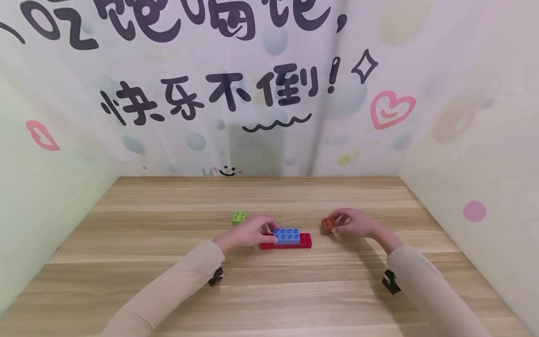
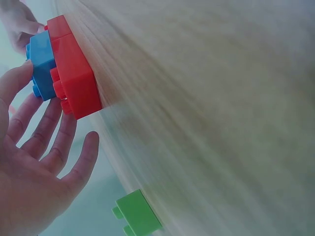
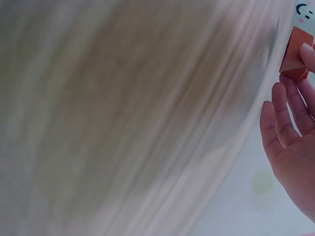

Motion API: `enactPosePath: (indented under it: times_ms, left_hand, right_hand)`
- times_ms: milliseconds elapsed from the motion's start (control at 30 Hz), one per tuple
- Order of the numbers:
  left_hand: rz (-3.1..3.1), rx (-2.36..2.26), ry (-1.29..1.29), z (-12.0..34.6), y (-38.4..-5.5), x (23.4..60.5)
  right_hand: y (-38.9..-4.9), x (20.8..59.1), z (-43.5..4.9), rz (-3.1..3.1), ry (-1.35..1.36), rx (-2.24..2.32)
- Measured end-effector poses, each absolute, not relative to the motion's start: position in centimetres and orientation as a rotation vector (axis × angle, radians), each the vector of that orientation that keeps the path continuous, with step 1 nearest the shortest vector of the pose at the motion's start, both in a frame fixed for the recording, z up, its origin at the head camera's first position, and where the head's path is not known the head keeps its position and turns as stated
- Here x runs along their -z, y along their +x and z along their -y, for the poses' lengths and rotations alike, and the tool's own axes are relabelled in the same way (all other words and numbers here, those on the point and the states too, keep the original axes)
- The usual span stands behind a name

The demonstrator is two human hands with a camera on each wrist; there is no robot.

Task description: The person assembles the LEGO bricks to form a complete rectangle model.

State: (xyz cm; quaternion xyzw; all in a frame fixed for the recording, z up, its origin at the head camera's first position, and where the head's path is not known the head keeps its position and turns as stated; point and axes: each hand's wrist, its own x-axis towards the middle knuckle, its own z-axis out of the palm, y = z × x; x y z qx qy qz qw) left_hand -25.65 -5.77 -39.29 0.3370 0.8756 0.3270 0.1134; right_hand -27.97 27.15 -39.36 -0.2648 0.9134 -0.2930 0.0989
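Note:
My left hand (image 1: 252, 230) pinches a blue toy building block (image 1: 287, 236) at its left end, thumb on the near side. That blue block lies on top of a longer red base (image 1: 306, 241), and a seam across the red (image 2: 69, 64) shows in the left wrist view. In my right hand (image 1: 355, 223), thumb and fingertips hold a small orange-brown block (image 1: 328, 225) with studs facing up, to the right of the red base. The right wrist view shows the same orange block (image 3: 294, 51) at its edge, the other fingers (image 3: 286, 130) spread below it.
A small light green block (image 1: 239, 217) sits behind my left wrist, left of the red base. The wooden table (image 1: 168, 285) ends at a printed back curtain (image 1: 278, 154), with pale walls (image 1: 476, 154) along both sides. Black wrist devices (image 1: 391, 282) hang under both sleeves.

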Motion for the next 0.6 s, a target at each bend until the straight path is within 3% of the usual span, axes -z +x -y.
enactPosePath:
  times_ms: [600]
  left_hand:
    - [-2.574,-0.967,0.971,5.8,-25.8,39.5]
  right_hand:
    - [-26.4,39.2,-25.3,-2.611,-0.98,1.036]
